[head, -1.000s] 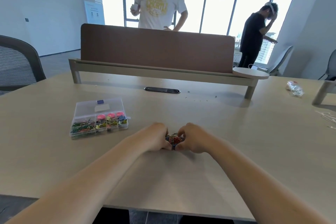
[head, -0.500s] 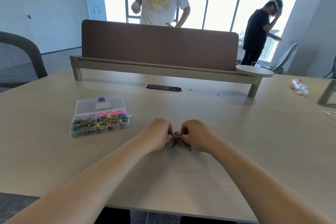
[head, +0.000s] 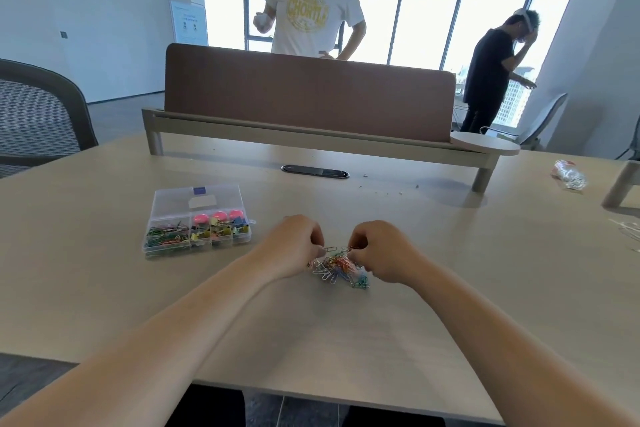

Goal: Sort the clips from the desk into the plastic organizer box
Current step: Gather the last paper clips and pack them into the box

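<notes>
Both grips closed. Left hand (head: 298, 246) has its fingers curled, pinching a silver clip (head: 329, 248) at the fingertips. Right hand (head: 378, 251) is curled the same way, fingertips pinching into the top edge of the pile of clips (head: 341, 270); which clip it holds is too small to tell. The pile is loose, mixed colours, lying on the desk (head: 450, 270) between and just below the 2 hands. The silver clip sits at the pile's far edge.

Organizer box (head: 199, 218): clear plastic, on the desk to the left of the left hand, apart from it. Near row has 1 wide compartment at left with mixed coloured paper clips, then 3 narrow ones with coloured binder clips and pink round items at their far ends. Far half is clear, with a white label and a blue tab; lid or bare compartments, cannot tell.

Hands are knuckles up, facing each other, near but not touching. Both forearms are bare, converging from the near desk edge.

Crumpled clear bag (head: 569, 177) lies far right on the desk.
</notes>
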A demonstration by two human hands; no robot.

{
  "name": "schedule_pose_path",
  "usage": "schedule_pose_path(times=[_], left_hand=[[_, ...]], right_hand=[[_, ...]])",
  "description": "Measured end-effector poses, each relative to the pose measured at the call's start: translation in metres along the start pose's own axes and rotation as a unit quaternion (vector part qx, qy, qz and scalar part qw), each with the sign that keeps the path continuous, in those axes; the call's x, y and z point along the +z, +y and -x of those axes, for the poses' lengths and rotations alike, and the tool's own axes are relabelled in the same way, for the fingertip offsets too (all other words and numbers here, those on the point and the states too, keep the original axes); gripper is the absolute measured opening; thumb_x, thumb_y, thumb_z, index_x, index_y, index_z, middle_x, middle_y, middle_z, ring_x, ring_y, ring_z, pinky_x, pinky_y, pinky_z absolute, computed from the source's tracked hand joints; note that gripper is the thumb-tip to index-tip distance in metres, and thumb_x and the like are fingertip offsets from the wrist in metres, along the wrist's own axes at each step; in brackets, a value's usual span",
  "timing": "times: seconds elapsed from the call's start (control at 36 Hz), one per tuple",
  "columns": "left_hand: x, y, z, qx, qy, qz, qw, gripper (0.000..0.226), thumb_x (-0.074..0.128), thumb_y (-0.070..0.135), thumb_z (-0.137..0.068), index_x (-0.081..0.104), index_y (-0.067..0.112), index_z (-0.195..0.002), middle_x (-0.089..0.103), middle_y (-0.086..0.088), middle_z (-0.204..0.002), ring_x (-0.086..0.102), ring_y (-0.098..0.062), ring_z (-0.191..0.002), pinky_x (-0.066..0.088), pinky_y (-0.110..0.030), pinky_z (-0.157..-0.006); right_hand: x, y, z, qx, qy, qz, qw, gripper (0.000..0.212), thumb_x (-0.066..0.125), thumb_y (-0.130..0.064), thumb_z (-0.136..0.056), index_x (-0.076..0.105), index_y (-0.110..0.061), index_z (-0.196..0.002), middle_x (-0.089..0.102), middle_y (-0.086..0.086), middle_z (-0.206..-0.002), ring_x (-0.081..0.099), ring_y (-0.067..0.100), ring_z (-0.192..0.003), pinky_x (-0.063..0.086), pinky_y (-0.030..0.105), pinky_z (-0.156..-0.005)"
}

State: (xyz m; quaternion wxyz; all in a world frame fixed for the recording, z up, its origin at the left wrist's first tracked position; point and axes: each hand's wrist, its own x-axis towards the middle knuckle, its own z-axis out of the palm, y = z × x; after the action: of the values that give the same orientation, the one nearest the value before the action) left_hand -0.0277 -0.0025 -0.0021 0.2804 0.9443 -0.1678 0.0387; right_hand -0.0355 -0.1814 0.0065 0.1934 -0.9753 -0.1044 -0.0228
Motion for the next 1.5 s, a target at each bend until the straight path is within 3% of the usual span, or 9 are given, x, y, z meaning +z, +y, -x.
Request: schedule_pose_path(times=[0.28,0.39,0.5,0.72,0.86,1.08,1.25,1.42,1.5], left_hand=[[-0.03,-0.02,0.019,-0.023,0.035,0.027,0.999,0.009,0.063,0.025,-0.091,0.066,0.016,-0.088,0.064,0.004,-0.081,0.058,-0.01,-0.07,0.039,-0.021,-0.058],[-0.053,-0.038,0.026,-0.043,0.064,0.025,0.997,0.01,0.064,0.024,-0.09,0.063,0.019,-0.082,0.06,0.007,-0.074,0.056,-0.009,-0.066,0.035,-0.02,-0.054],[-0.077,-0.064,0.028,-0.074,0.088,0.015,0.993,0.009,0.066,0.024,-0.087,0.067,0.017,-0.081,0.065,0.005,-0.076,0.063,-0.015,-0.07,0.046,-0.026,-0.059],[-0.125,-0.125,0.028,-0.116,0.125,-0.051,0.984,0.009,0.066,0.024,-0.087,0.07,0.016,-0.085,0.058,0.012,-0.078,0.051,-0.002,-0.072,0.037,-0.024,-0.064],[-0.142,-0.158,0.021,-0.142,0.126,-0.078,0.979,0.006,0.066,0.024,-0.087,0.068,0.019,-0.085,0.061,0.006,-0.086,0.057,-0.012,-0.081,0.041,-0.025,-0.068],[-0.147,-0.193,0.007,-0.155,0.097,-0.099,0.978,0.005,0.064,0.023,-0.089,0.064,0.019,-0.085,0.059,0.005,-0.084,0.057,-0.015,-0.08,0.039,-0.025,-0.068],[-0.142,-0.209,-0.002,-0.151,0.079,-0.091,0.981,0.006,0.063,0.023,-0.089,0.067,0.018,-0.09,0.062,0.003,-0.088,0.056,-0.014,-0.082,0.04,-0.024,-0.068],[-0.139,-0.22,-0.005,-0.132,0.053,-0.093,0.985,0.002,0.066,0.023,-0.088,0.067,0.021,-0.088,0.058,0.008,-0.083,0.052,-0.008,-0.076,0.034,-0.017,-0.058],[-0.138,-0.224,-0.004,-0.136,0.032,-0.087,0.986,0.003,0.066,0.023,-0.088,0.068,0.023,-0.09,0.059,0.009,-0.084,0.053,-0.008,-0.079,0.037,-0.019,-0.062]], right_hand=[[0.0,-0.035,-0.012,-0.039,0.001,-0.005,0.999,0.004,0.065,-0.021,-0.087,0.066,-0.017,-0.087,0.061,-0.008,-0.077,0.057,0.011,-0.067,0.05,0.027,-0.064],[0.002,-0.063,-0.028,-0.063,-0.01,-0.017,0.998,0.006,0.064,-0.019,-0.089,0.066,-0.016,-0.084,0.063,-0.007,-0.071,0.057,0.009,-0.062,0.049,0.026,-0.061],[0.009,-0.094,-0.051,-0.089,-0.015,-0.025,0.996,0.007,0.064,-0.021,-0.089,0.067,-0.017,-0.083,0.065,-0.003,-0.072,0.06,0.013,-0.06,0.052,0.03,-0.061],[0.033,-0.156,-0.098,-0.159,-0.027,-0.025,0.987,0.004,0.064,-0.021,-0.09,0.063,-0.019,-0.086,0.06,-0.006,-0.075,0.054,0.008,-0.063,0.04,0.021,-0.056],[0.05,-0.186,-0.127,-0.176,-0.038,-0.029,0.983,0.006,0.064,-0.022,-0.09,0.066,-0.016,-0.093,0.062,-0.004,-0.081,0.058,0.011,-0.071,0.044,0.022,-0.064],[0.07,-0.207,-0.162,-0.189,-0.055,-0.023,0.98,0.009,0.064,-0.02,-0.09,0.069,-0.013,-0.094,0.066,0.0,-0.083,0.061,0.015,-0.072,0.052,0.03,-0.071],[0.08,-0.21,-0.177,-0.186,-0.059,-0.016,0.981,0.009,0.065,-0.02,-0.09,0.069,-0.014,-0.094,0.067,-0.001,-0.083,0.06,0.012,-0.071,0.053,0.03,-0.071],[0.089,-0.211,-0.186,-0.186,-0.062,-0.009,0.981,0.01,0.065,-0.021,-0.089,0.07,-0.014,-0.095,0.065,-0.002,-0.085,0.058,0.011,-0.072,0.055,0.034,-0.076],[0.092,-0.212,-0.188,-0.188,-0.07,-0.01,0.98,0.009,0.065,-0.022,-0.089,0.068,-0.015,-0.094,0.064,-0.003,-0.084,0.058,0.011,-0.073,0.054,0.033,-0.075]])
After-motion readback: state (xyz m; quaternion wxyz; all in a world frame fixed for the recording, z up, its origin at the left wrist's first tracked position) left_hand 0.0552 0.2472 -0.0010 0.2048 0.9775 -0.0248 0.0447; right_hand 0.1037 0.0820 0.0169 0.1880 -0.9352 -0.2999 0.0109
